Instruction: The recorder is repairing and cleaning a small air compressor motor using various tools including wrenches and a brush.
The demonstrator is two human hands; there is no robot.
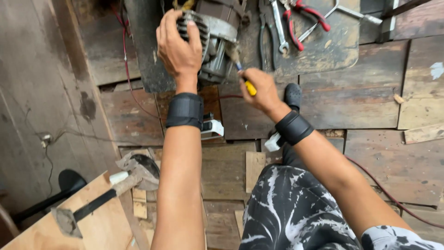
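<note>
Here the left hand (178, 46), at the upper middle of the frame, has its fingers spread and curled over the top of an alternator (213, 39), gripping its ribbed grey housing to steady it. The right hand (259, 90), just right of it and lower, is closed around the yellow handle of a small brush (240, 69), whose worn bristles touch the alternator's side. Both wrists wear black straps.

The alternator sits on a dark, stained board (323, 51) at the top of the frame. On that board, to the right, lie a spanner (279, 28) and red-handled pliers (300, 21). A hammer (99, 201) rests on a pale plank at the lower left, well apart from the hands. The floor around is rough wood.

Judging by the grime on the housing, the brushing looks partway through: the unit is whole, with dirt left to clear.
</note>
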